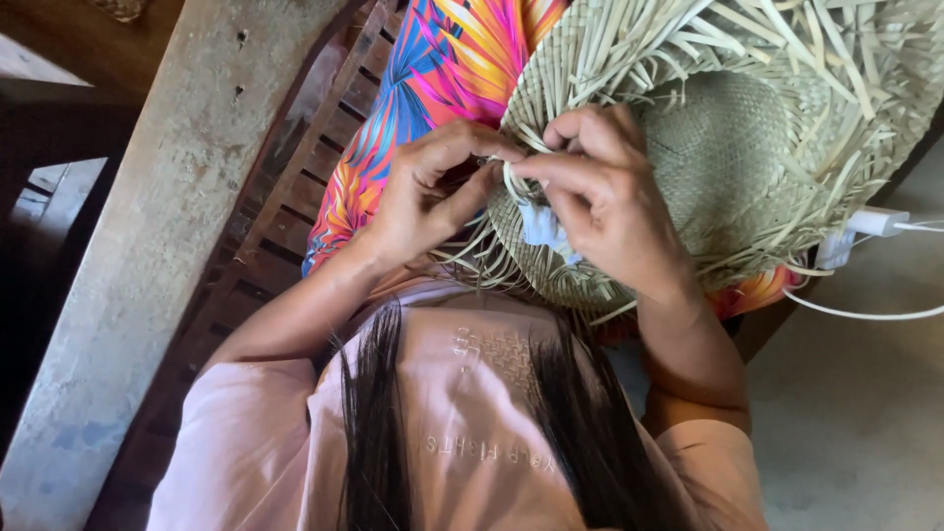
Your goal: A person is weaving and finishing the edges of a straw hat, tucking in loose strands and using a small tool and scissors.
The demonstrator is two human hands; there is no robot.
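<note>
hands: left hand (423,197) and right hand (600,187) both pinching loose strips at the woven hat (728,147) brim
hat: sits on lap, over bright cloth (433,69)
in the way: stray strips, white cable (865,315) at right
room: slatted bench (285,216) left, concrete post (157,246) beyond

My one view, head-worn camera, facing steeply down over my own chest, close on both hands (511,192) at the woven straw hat (728,147), wooden slatted bench (295,216) at frame left, no second view to overlap.
</note>
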